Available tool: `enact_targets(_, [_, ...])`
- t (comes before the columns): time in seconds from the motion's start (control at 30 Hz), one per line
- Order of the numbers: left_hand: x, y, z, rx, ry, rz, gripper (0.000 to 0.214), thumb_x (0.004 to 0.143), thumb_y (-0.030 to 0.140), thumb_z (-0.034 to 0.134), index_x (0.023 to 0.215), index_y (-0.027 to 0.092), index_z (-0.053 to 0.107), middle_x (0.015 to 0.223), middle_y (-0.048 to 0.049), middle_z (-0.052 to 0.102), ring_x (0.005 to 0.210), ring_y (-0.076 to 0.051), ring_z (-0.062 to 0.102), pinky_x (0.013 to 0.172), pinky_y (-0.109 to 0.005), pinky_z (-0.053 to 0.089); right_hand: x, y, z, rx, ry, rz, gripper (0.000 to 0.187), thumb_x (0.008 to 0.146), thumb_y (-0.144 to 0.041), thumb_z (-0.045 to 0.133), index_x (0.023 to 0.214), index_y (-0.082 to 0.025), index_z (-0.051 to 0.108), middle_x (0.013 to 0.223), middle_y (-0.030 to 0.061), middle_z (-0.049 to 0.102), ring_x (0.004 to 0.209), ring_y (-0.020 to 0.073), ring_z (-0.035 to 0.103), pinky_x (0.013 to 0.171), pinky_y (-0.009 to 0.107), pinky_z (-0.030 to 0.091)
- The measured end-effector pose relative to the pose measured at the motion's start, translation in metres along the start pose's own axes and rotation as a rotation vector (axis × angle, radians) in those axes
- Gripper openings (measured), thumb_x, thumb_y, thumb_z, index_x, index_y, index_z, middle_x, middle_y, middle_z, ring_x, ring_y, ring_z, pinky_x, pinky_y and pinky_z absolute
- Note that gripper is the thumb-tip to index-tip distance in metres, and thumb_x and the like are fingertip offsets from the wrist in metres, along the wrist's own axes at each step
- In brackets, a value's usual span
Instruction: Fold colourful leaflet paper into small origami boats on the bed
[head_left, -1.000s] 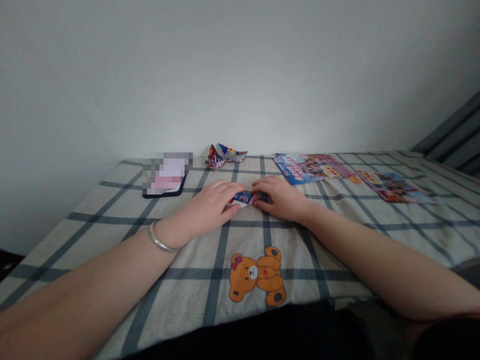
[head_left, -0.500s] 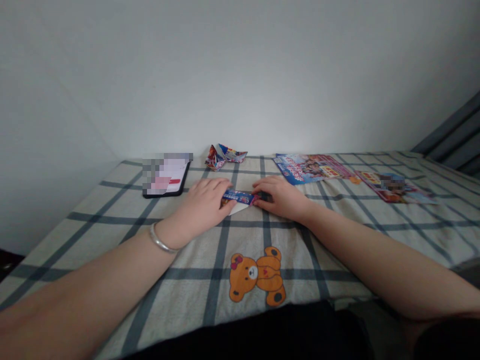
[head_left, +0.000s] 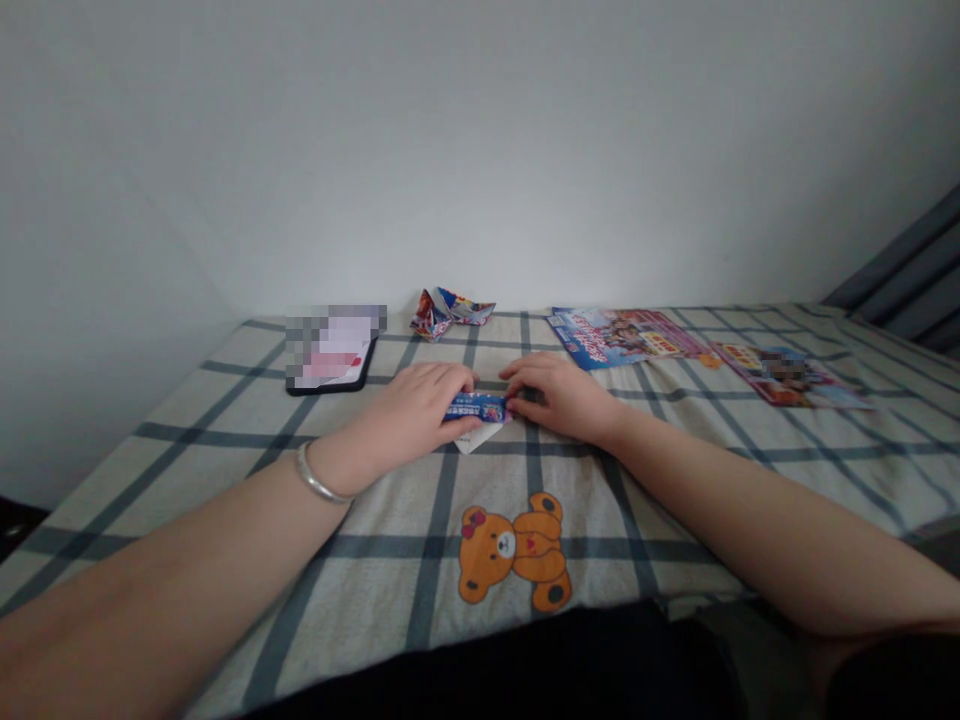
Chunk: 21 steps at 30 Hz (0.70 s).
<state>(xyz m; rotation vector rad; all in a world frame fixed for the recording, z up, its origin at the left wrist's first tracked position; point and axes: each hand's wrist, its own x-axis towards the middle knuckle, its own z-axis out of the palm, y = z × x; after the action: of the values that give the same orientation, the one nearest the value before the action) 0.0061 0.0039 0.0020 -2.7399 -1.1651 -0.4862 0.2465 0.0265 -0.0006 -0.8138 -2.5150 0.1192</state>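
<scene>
A small piece of folded printed paper, blue on top with a white corner pointing toward me, lies between my hands on the checked cloth. My left hand, with a silver bangle at the wrist, pinches its left end between thumb and fingers. At its right end, my right hand is closed with the fingertips on the paper's edge. My fingers cover both ends of the paper.
Behind my hands, folded colourful paper shapes stand near the wall. A phone lies to the left. Flat printed leaflets and another printed sheet lie at the right. A teddy bear print decorates the checked cloth.
The folded paper has turned and shifted slightly toward me, showing more of its blue face and white corner. My left hand has moved slightly right and nearer; the right has barely moved.
</scene>
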Motion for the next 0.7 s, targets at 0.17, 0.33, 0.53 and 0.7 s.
enact_targets(0.17, [0.0015,0.0031,-0.0036,0.059,0.043,0.052,0.032,0.087,0.046,0.062,0.1,0.017,0.057,0.097,-0.0074,0.063,0.093,-0.026,0.057,0.082,-0.039,0.044,0.0008,-0.0024,-0.0032,0.043,-0.012,-0.02,0.008,0.086,-0.026,0.065,0.086,-0.019,0.068,0.104,0.0071,0.07,0.1,0.0192,0.063,0.094,0.036,0.046])
enact_targets(0.33, [0.0003,0.0036,-0.0051,0.076,0.159,0.041,0.041,0.084,0.042,0.066,0.114,0.016,0.056,0.104,-0.0099,0.063,0.1,-0.028,0.056,0.087,-0.041,0.043,0.0013,-0.0027,-0.0043,0.039,-0.052,-0.046,0.016,0.086,-0.028,0.066,0.097,-0.017,0.067,0.095,0.007,0.07,0.094,0.0197,0.062,0.089,0.035,0.045])
enact_targets(0.53, [-0.0018,0.0076,-0.0098,0.077,0.351,0.008,0.061,0.083,0.039,0.069,0.135,0.018,0.044,0.115,-0.0115,0.063,0.108,-0.03,0.055,0.095,-0.046,0.041,-0.001,-0.0004,-0.0066,-0.091,0.066,0.028,0.01,0.088,-0.027,0.062,0.085,-0.018,0.067,0.087,0.0053,0.063,0.085,0.0175,0.056,0.076,0.029,0.043])
enact_targets(0.7, [-0.0012,0.0021,-0.0049,-0.195,0.485,-0.086,0.054,0.087,0.02,0.061,0.136,0.017,0.038,0.102,-0.0065,0.064,0.096,-0.021,0.061,0.095,-0.042,0.044,-0.002,-0.0036,-0.009,-0.173,0.103,0.172,0.01,0.086,-0.028,0.065,0.084,-0.019,0.068,0.075,0.0017,0.058,0.074,0.0154,0.053,0.066,0.027,0.037])
